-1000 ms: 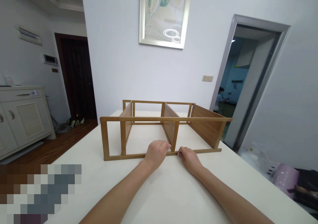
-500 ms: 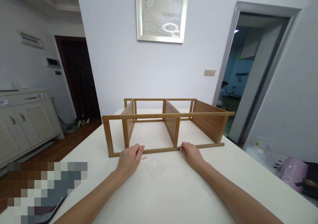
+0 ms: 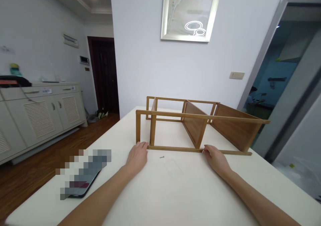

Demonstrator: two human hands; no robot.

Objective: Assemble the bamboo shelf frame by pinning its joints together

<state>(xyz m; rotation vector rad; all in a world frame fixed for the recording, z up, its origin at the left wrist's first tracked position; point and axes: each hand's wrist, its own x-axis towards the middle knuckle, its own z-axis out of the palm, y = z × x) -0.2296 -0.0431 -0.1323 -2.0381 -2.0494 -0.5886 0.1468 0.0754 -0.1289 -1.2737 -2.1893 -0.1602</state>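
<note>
A bamboo rack [image 3: 200, 116] lies on its side on the white table [image 3: 175, 196], with two upright panels between thin rails. My left hand [image 3: 137, 155] rests flat on the table, its fingertips touching the lower front rail near the rack's left corner. My right hand [image 3: 216, 157] is at the same rail, where the middle panel meets it. Its fingers are curled together at the wood, and what they pinch is hidden. A small dark screw [image 3: 162, 157] lies loose between my hands. Beside it is a clear plastic bag [image 3: 173, 165].
A dark phone [image 3: 84, 182] lies near the table's left edge. A white sideboard [image 3: 37, 115] stands along the left wall, across a wooden floor. At the right an open doorway [image 3: 273, 85] shows another person far off. A framed picture [image 3: 189, 12] hangs on the wall.
My left hand has slid left along the lower rail, from the middle panel to near the rack's left corner. The screw and bag now show. My right hand stays put; my view turned left.
</note>
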